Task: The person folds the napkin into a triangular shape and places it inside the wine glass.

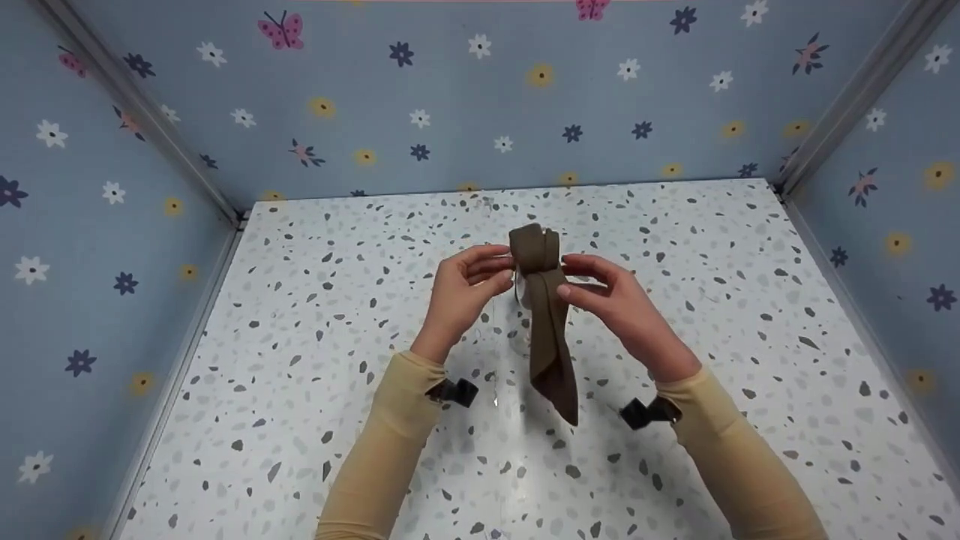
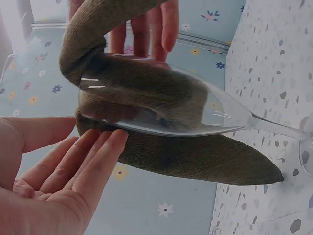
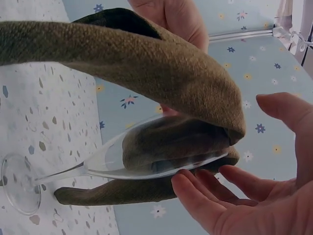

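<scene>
A clear champagne flute stands upright on the speckled surface, seen sideways in both wrist views. Tucked into its bowl is a folded brown cloth napkin; it spills over the rim, with one long pointed end hanging toward me and another strip down the far side. My left hand is at the left of the rim, fingertips touching the cloth and glass, fingers fairly straight. On the opposite side, my right hand touches the bowl lightly with its fingertips, its thumb apart from the cloth in the right wrist view.
The white speckled tabletop is enclosed by blue flowered panels at the back and both sides. Metal corner posts join them. A small black camera sits on each wrist.
</scene>
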`<action>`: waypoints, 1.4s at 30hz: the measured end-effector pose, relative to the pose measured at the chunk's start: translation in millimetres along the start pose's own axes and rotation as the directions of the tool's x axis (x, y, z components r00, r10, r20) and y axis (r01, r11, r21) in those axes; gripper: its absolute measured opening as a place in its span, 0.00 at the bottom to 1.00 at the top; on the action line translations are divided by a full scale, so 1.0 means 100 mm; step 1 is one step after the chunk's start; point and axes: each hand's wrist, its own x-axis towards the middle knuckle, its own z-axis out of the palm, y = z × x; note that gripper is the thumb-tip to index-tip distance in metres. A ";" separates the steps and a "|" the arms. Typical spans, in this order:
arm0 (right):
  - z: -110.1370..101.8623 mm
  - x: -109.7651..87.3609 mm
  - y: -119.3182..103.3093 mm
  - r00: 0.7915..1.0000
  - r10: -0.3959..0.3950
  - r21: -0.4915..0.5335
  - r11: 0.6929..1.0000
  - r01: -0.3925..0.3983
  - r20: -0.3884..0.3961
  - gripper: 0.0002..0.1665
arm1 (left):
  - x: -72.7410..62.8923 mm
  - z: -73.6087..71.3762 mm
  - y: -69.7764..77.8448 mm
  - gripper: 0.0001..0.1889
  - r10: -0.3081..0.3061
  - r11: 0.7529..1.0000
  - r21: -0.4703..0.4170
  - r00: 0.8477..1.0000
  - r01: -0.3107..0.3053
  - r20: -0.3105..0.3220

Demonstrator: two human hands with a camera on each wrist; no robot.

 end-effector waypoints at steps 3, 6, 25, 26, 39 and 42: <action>0.03 0.00 -0.02 1.000 0.010 -0.017 1.000 -0.010 0.005 0.38 | -0.05 0.06 0.06 0.17 0.036 0.998 0.053 0.999 -0.035 -0.008; 0.04 0.00 -0.03 1.000 0.006 -0.057 0.998 -0.006 -0.001 0.39 | -0.10 0.13 0.13 0.16 0.074 0.992 0.102 0.996 -0.069 -0.041; -0.08 0.27 0.03 0.996 -0.075 -0.107 0.991 0.081 0.056 0.39 | -0.17 0.38 -0.05 0.17 0.213 0.973 0.138 0.946 -0.183 -0.245; -0.09 0.29 0.04 0.995 -0.078 -0.108 0.991 0.085 0.061 0.38 | -0.18 0.39 -0.06 0.18 0.220 0.972 0.140 0.940 -0.189 -0.259; -0.09 0.23 -0.03 0.971 -0.240 -0.195 0.952 0.237 0.007 0.36 | -0.19 0.44 -0.11 0.18 0.241 0.969 0.125 0.922 -0.213 -0.304; -0.02 0.19 -0.04 0.965 -0.259 -0.214 0.945 0.247 -0.030 0.38 | -0.17 0.43 -0.11 0.17 0.228 0.972 0.128 0.930 -0.199 -0.289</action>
